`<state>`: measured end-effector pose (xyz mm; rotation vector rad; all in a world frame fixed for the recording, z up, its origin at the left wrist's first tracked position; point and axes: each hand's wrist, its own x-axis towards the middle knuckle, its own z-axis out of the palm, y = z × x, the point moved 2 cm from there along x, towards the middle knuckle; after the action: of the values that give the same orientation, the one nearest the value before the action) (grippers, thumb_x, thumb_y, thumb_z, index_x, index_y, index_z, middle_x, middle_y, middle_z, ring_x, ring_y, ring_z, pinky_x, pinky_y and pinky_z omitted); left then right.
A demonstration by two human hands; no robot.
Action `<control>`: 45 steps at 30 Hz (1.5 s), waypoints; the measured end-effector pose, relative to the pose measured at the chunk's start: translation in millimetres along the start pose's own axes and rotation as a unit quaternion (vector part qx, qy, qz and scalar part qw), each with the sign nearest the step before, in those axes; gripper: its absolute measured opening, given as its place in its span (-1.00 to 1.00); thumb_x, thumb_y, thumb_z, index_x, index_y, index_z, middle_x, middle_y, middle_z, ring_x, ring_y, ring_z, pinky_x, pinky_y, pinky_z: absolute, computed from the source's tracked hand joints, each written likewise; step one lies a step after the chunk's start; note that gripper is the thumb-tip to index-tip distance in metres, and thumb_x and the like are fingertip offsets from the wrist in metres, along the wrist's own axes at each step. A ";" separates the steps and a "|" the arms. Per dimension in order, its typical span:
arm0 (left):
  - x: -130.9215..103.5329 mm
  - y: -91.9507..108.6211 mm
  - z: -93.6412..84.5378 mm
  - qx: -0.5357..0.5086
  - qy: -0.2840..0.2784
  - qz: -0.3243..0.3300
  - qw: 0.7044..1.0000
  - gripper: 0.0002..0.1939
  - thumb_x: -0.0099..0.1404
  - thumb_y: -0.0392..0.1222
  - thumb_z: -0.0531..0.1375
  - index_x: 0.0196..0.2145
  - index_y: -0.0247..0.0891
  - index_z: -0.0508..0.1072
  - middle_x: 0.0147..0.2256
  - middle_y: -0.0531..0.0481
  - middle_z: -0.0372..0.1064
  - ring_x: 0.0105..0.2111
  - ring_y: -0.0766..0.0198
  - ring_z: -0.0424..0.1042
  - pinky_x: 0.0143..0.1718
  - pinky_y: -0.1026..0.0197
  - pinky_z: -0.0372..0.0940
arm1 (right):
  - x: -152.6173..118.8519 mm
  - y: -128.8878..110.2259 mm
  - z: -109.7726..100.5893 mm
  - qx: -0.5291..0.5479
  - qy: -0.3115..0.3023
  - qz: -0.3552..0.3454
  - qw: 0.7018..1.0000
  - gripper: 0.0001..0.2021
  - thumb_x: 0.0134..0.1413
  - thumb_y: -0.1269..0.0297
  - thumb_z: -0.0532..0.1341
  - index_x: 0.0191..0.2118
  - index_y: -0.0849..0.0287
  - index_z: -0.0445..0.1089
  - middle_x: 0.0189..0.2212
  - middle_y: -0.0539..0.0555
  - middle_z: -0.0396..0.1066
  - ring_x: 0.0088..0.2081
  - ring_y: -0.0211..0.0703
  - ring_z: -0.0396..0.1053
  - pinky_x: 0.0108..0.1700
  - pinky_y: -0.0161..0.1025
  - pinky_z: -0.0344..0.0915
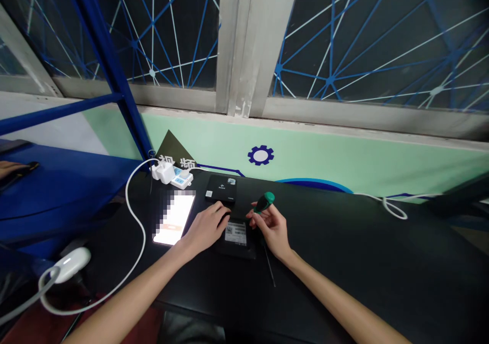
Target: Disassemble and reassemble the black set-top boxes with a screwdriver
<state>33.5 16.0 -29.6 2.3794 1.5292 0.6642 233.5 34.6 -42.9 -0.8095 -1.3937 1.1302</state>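
Note:
My left hand (209,226) is closed on the upper left edge of a flat black device (229,251), which lies on the table with a white printed label (236,233) facing up. A screwdriver (264,202) with a green and black handle is gripped in my right hand (274,229), just right of the device. Its handle tilts up, and the thin shaft points down toward the table's front, its tip beside the device. Part of the device's far end is hidden by my left fingers. Behind it sits a flat black box (222,188) with small stickers.
Left of my hand lies a tablet or phone (176,217) with a bright screen. A white power strip (182,179) with plugs stands against the wall, and a white cable (142,229) loops down to a white rounded device (72,263). At far left, another person's hand (10,168) shows.

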 end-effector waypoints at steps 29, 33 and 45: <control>0.0 -1.1 -0.1 0.001 -0.005 0.003 1.000 -0.71 0.52 -0.16 -0.03 0.02 -0.17 0.44 -0.07 -0.05 0.40 -0.17 0.18 0.51 -0.15 0.19 0.38 | -0.6 -3.1 -5.5 -0.009 -0.024 -0.009 1.000 -0.71 0.23 0.08 0.28 -0.06 0.17 0.44 -0.34 0.11 0.52 -0.47 -0.22 0.37 -0.41 -0.23 0.38; 0.0 -2.0 0.6 -0.001 -0.006 -0.001 1.000 -0.70 0.52 -0.16 -0.04 0.04 -0.16 0.43 -0.07 -0.05 0.40 -0.16 0.18 0.51 -0.14 0.19 0.38 | 1.4 -4.0 -3.1 -0.019 -0.003 -0.002 1.000 -0.70 0.13 0.02 0.34 -0.20 0.14 0.40 -0.45 0.04 0.47 -0.50 -0.22 0.36 -0.46 -0.26 0.38; 0.3 -1.9 -0.4 -0.001 -0.009 0.003 1.000 -0.71 0.52 -0.17 -0.04 0.02 -0.17 0.43 -0.07 -0.04 0.40 -0.18 0.18 0.51 -0.17 0.19 0.38 | 0.1 -3.7 -4.8 -0.002 -0.012 -0.010 1.000 -0.70 0.16 0.06 0.33 -0.11 0.15 0.44 -0.36 0.09 0.51 -0.45 -0.20 0.39 -0.40 -0.24 0.40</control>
<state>31.9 17.1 -30.0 2.3817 1.5149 0.6446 238.7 34.5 -39.8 -0.7853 -1.4215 1.1260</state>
